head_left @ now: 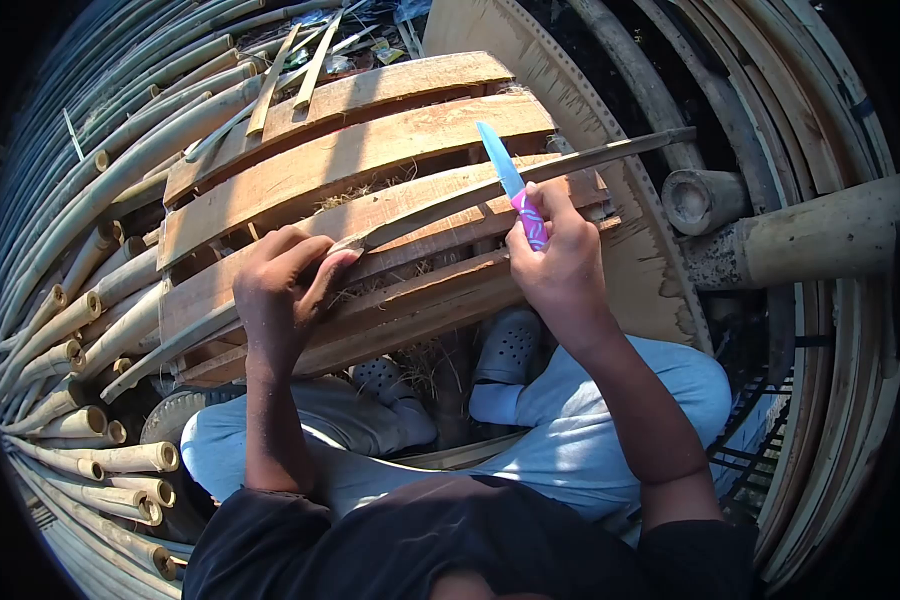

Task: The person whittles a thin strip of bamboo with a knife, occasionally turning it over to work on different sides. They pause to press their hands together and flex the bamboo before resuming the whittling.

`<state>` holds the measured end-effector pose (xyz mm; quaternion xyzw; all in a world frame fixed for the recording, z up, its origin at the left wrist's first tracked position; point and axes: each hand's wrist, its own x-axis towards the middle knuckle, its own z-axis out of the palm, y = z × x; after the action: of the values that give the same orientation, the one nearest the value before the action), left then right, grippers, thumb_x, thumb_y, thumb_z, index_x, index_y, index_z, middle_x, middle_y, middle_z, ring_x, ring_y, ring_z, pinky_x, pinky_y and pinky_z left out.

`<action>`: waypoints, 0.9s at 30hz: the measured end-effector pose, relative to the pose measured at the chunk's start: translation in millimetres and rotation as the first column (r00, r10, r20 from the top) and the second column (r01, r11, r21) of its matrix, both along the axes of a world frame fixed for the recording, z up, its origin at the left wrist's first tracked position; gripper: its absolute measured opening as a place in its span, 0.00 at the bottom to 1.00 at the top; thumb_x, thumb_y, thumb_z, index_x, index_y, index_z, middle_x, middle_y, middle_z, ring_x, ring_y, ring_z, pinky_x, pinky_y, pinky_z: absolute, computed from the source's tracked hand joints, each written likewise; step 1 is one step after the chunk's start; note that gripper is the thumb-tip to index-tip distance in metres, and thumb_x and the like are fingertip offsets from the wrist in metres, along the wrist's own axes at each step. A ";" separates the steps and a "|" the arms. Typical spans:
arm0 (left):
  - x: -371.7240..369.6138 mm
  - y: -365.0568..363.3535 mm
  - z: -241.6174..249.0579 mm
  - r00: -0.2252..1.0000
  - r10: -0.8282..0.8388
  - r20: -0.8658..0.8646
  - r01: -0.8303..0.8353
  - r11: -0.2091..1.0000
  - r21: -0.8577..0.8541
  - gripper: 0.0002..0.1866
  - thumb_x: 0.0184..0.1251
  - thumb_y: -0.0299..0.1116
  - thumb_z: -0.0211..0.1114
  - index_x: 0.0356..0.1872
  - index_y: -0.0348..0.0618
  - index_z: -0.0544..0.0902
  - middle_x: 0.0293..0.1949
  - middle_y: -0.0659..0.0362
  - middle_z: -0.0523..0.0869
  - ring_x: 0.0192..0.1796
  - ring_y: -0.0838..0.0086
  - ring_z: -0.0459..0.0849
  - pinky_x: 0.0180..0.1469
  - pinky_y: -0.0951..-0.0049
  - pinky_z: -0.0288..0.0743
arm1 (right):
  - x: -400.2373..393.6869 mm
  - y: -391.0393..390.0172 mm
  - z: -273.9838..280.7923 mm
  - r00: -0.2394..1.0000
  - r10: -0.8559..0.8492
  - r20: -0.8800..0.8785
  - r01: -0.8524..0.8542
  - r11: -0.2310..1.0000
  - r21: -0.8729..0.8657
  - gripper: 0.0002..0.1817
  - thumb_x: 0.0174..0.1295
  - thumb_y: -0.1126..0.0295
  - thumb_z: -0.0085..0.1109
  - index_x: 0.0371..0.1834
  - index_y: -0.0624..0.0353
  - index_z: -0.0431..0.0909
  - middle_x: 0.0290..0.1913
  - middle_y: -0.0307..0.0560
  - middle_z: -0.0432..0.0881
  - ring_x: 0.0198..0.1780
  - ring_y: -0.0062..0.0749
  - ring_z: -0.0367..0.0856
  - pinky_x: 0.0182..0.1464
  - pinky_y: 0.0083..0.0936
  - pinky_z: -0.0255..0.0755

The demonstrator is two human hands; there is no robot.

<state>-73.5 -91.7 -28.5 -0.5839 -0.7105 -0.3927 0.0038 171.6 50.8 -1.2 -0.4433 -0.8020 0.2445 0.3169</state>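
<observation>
My right hand (pixel 560 245) is closed around the pink and purple patterned handle of a knife (pixel 501 163). Its blue blade points up and away from me, crossing the far side of a long bamboo strip (pixel 440 212). My left hand (pixel 288 275) grips that strip left of the middle, thumb and fingers pinched on it. The strip slants from lower left to upper right over a low table of wooden slats (pixel 370 150). One end reaches past the table's right edge, the other past its near left corner.
Bamboo poles (pixel 80 330) are stacked along the left. Two loose strips (pixel 315 62) lie at the table's far edge. A curved plywood board (pixel 660 290) stands to the right, beside a thick bamboo pole (pixel 820 245) and long split strips (pixel 840 420). My clog-clad feet (pixel 510 345) are below.
</observation>
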 end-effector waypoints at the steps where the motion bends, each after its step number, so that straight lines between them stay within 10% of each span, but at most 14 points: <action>1: -0.4 -0.5 1.9 1.000 -0.009 -0.003 0.009 1.000 -0.030 0.10 0.62 0.31 0.80 0.39 0.36 0.91 0.33 0.54 0.86 0.34 0.65 0.86 0.39 0.69 0.77 | 5.8 9.0 4.1 0.999 0.027 -0.037 -0.028 0.999 -0.028 0.09 0.68 0.76 0.63 0.47 0.64 0.76 0.31 0.67 0.86 0.39 0.65 0.89 0.40 0.52 0.81; 5: 0.7 -1.5 2.6 0.999 0.003 0.035 -0.002 1.000 -0.028 0.10 0.62 0.31 0.80 0.39 0.36 0.91 0.33 0.54 0.86 0.34 0.65 0.86 0.39 0.69 0.77 | 8.0 9.3 15.4 0.984 -0.126 0.127 0.110 0.986 0.123 0.07 0.70 0.76 0.62 0.46 0.64 0.76 0.30 0.67 0.85 0.37 0.65 0.89 0.39 0.51 0.81; 7: -1.1 -1.3 1.1 1.000 -0.012 0.023 0.013 0.999 -0.039 0.10 0.62 0.31 0.80 0.39 0.36 0.91 0.33 0.54 0.86 0.34 0.66 0.86 0.39 0.69 0.77 | -4.7 -13.3 12.8 0.997 -0.022 0.077 0.023 1.000 -0.019 0.10 0.71 0.76 0.63 0.51 0.69 0.79 0.33 0.64 0.87 0.39 0.48 0.93 0.43 0.36 0.81; 11: -1.0 -0.3 -0.7 1.000 -0.013 -0.006 0.012 0.999 -0.033 0.10 0.62 0.31 0.80 0.39 0.37 0.91 0.33 0.55 0.86 0.34 0.66 0.86 0.39 0.69 0.77 | 9.0 13.8 19.6 0.992 -0.098 0.084 0.097 0.995 0.018 0.05 0.72 0.76 0.59 0.46 0.65 0.76 0.30 0.69 0.85 0.38 0.65 0.89 0.39 0.51 0.82; 27: 1.7 1.7 -0.5 1.000 0.010 0.012 -0.010 1.000 0.002 0.12 0.60 0.36 0.81 0.36 0.39 0.91 0.31 0.56 0.85 0.33 0.65 0.84 0.37 0.67 0.75 | -0.6 10.2 12.6 0.998 -0.056 -0.009 0.055 0.998 -0.044 0.06 0.73 0.76 0.59 0.46 0.69 0.77 0.36 0.70 0.86 0.43 0.62 0.91 0.41 0.47 0.81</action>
<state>-71.7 -90.0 -29.0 -0.5782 -0.7128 -0.3969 0.0023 171.0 61.0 11.4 -0.4710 -0.7823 0.2552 0.3180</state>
